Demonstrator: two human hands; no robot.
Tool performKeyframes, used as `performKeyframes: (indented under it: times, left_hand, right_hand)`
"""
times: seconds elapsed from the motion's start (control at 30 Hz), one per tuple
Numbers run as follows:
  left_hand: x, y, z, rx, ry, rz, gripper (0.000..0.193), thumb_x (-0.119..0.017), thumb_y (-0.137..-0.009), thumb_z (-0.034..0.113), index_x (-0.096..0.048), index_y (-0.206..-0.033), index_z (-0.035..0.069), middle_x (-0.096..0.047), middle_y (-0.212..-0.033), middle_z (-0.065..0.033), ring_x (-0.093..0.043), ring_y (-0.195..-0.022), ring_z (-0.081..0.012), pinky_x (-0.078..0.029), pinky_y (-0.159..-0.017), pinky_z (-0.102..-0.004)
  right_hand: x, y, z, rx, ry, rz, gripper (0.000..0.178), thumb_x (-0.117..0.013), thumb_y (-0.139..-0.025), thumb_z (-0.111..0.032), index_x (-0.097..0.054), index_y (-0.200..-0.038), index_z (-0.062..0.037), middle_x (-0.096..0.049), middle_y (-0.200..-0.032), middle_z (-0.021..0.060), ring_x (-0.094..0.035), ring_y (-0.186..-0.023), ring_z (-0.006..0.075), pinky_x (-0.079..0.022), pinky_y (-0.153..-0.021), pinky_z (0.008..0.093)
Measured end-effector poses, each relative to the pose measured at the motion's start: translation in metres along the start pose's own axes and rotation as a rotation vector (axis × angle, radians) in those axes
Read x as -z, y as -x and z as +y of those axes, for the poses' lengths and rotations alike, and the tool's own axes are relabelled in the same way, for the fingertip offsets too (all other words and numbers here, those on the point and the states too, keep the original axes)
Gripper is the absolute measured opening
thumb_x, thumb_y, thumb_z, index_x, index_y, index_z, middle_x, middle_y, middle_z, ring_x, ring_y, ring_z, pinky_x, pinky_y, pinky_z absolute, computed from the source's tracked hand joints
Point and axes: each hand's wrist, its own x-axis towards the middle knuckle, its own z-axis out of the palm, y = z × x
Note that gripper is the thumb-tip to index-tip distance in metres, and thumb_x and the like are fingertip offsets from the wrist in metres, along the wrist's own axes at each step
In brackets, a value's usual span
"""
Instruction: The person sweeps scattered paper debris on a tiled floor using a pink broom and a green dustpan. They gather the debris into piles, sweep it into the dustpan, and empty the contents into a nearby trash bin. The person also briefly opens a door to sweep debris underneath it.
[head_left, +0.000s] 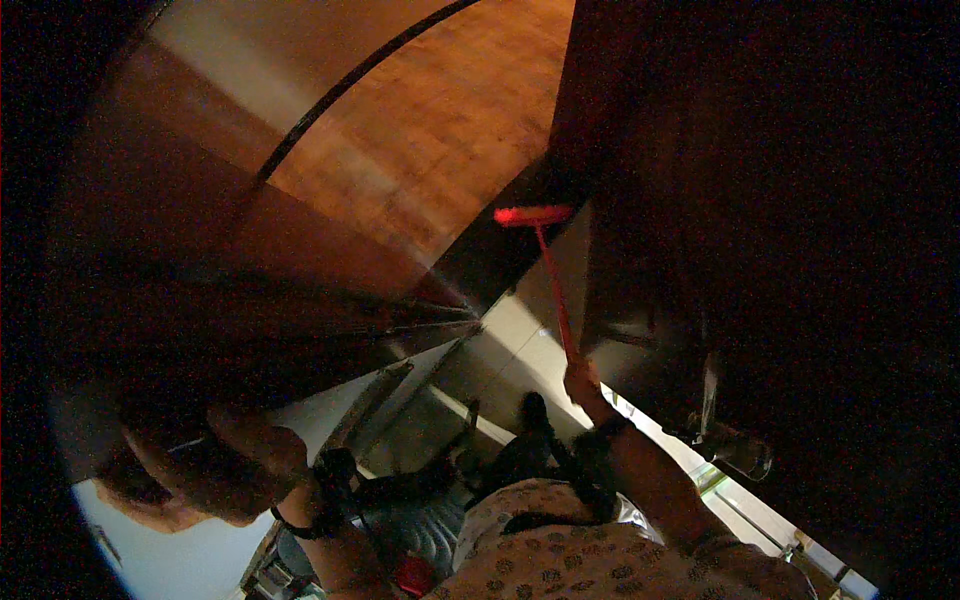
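Observation:
My right hand is closed around the thin handle of a red T-shaped wiper. Its wide head points away from me, over a dark strip beside the orange-brown wooden surface. I cannot tell whether the head touches anything. At the lower left my left hand is raised close to the camera, its fingers curled in shadow. What they close on, if anything, is too dark to make out; a dark panel edge runs just beyond them.
Dark panels fill the right side. Below lies a pale tiled floor, with dark frame-like bars near my body. A clear glass-like container sits right of my forearm. Something red shows low by my left arm.

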Motion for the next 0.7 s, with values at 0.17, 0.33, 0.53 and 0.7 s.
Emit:
performKeyframes:
  times: [0.17, 0.33, 0.53, 0.7]
  left_hand:
    - [0.013, 0.013, 0.002, 0.016, -0.035, -0.035, 0.047, -0.068, -0.085, 0.029, -0.061, -0.121, 0.0, -0.031, -0.139, -0.028, -0.035, -0.127, -0.0398, -0.032, -0.105, -0.0503]
    - [0.015, 0.027, -0.006, 0.018, -0.051, -0.054, 0.046, -0.068, -0.084, 0.029, -0.061, -0.12, 0.0, -0.032, -0.139, -0.0278, -0.035, -0.127, -0.0398, -0.032, -0.105, -0.05]
    - [0.021, 0.056, -0.009, 0.002, -0.057, -0.079, 0.045, -0.069, -0.084, 0.028, -0.063, -0.119, 0.001, -0.032, -0.138, -0.0276, -0.036, -0.126, -0.0397, -0.033, -0.105, -0.0497]
    - [0.036, 0.09, -0.016, 0.01, -0.058, -0.094, 0.044, -0.069, -0.083, 0.028, -0.063, -0.117, 0.001, -0.033, -0.138, -0.0274, -0.037, -0.126, -0.0396, -0.034, -0.104, -0.0494]
  right_hand:
    - [0.046, 0.083, -0.037, -0.19, 0.233, -0.004, 0.025, -0.054, -0.095, -0.024, -0.064, -0.113, -0.0101, -0.05, -0.058, -0.0029, -0.043, -0.044, 0.0088, -0.033, -0.038, 0.0272]
    - [0.056, 0.098, -0.103, 0.014, 0.303, -0.158, 0.041, -0.053, -0.096, -0.024, -0.052, -0.137, -0.0179, -0.054, -0.062, -0.0006, -0.048, -0.047, 0.0096, -0.039, -0.04, 0.0267]
    - [-0.03, -0.107, -0.116, 0.002, 0.311, -0.143, 0.021, -0.051, -0.092, -0.023, -0.062, -0.093, -0.0055, -0.057, -0.067, 0.0047, -0.053, -0.054, 0.0155, -0.043, -0.047, 0.0362]
    - [-0.111, -0.267, -0.155, 0.575, 0.936, -0.072, 0.022, -0.053, -0.09, -0.017, -0.066, -0.104, -0.0061, -0.064, -0.077, 0.0073, -0.059, -0.071, 0.0199, -0.046, -0.06, 0.0374]
